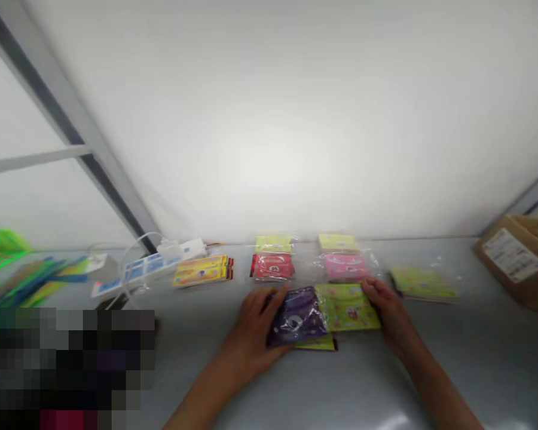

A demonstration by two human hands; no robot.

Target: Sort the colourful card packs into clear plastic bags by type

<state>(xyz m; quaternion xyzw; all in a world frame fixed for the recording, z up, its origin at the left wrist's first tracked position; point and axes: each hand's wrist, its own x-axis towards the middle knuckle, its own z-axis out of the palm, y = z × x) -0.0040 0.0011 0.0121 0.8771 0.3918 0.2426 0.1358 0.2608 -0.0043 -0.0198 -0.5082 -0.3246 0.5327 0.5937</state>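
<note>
holding is best kept light at the edges: purple packet (297, 315) grasped by left hand (252, 329), green packet (348, 308) pinched at its right end by right hand (391, 312), both over grey table (336, 388); film shouldn't be creased.

Bright, mostly even light; strongest as a soft glow mid-height on the far white wall (273, 143), dimmer twd edges. Grey table (197, 382) darker, w/ glare patch near R. Small glints on purple pkt (293, 322). Whole pic soft; bright-coloured items (40, 280) at L smeared, box label (514, 255) unreadable. Near L corner = coarse pixel blocks. L metal post (78, 122) slants, wide-lens style.
</note>
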